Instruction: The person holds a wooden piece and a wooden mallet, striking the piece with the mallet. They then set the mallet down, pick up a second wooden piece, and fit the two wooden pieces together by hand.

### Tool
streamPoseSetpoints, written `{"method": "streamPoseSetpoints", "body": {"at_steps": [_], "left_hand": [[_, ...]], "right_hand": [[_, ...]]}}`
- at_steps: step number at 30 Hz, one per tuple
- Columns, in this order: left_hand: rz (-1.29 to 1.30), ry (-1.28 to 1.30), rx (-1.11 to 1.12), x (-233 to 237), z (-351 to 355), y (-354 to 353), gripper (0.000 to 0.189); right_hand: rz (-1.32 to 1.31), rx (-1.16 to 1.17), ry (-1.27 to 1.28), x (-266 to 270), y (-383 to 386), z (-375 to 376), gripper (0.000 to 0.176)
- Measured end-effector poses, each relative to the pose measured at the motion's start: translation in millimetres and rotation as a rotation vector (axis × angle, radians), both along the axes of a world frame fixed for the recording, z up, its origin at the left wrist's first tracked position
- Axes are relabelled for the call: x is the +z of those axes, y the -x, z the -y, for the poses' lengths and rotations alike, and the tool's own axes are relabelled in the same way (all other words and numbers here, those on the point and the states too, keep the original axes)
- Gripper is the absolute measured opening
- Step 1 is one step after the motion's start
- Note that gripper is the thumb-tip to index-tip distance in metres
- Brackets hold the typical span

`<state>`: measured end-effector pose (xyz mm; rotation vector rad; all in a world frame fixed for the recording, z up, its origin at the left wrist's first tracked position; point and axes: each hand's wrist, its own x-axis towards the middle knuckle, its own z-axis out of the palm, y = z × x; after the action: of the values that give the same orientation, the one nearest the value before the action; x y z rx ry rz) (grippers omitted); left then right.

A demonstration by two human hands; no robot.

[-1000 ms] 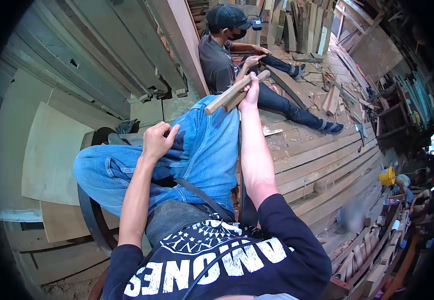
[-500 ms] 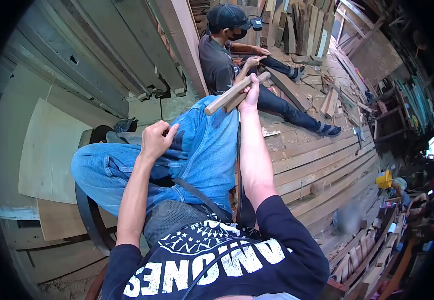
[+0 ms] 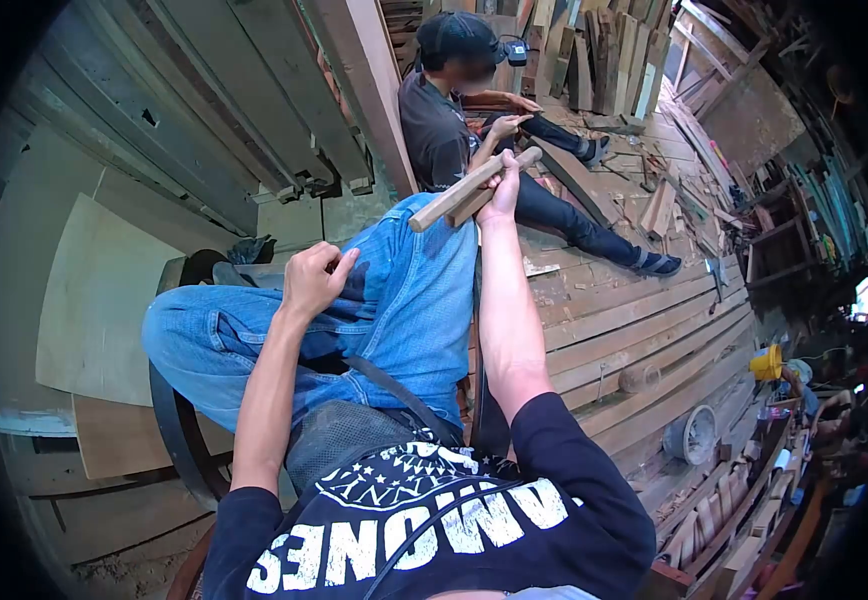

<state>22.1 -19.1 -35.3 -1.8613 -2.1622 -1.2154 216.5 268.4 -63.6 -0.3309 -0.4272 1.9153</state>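
At the far left, smooth pale wooden sheets (image 3: 94, 300) overlap, their straight edges well apart from the left hand (image 3: 316, 280). That hand is over the faded blue jeans (image 3: 419, 300), its fingers loosely curled and thumb slightly apart; whether the palm covers anything cannot be told. A gap lies between it and two slim, straight-edged wooden pieces (image 3: 457, 194), which slant over the raised knee, their lower ends free. The right hand (image 3: 499, 190) closes around both near their upper ends, fingers wrapped and thumb pressed along the wood. Just beyond sits another person (image 3: 439, 130) in a dark cap, leaving little room past those tips. Right of the forearm, long parallel boards (image 3: 644, 335) spread out, with wood scraps (image 3: 660, 205) above and a round, pale container (image 3: 696, 436) below.
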Motion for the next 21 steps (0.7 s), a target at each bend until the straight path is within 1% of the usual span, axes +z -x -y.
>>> {"method": "streamPoseSetpoints", "body": {"at_steps": [9, 21], "left_hand": [[-0.01, 0.009, -0.003, 3.2, 0.9, -1.4, 0.035], [-0.008, 0.011, -0.015, -1.6, 0.0, -0.3, 0.035]], "right_hand": [[0.02, -0.011, 0.0, 4.6, -0.4, 3.6, 0.025], [0.03, -0.019, -0.022, 6.6, -0.9, 5.3, 0.026]]}}
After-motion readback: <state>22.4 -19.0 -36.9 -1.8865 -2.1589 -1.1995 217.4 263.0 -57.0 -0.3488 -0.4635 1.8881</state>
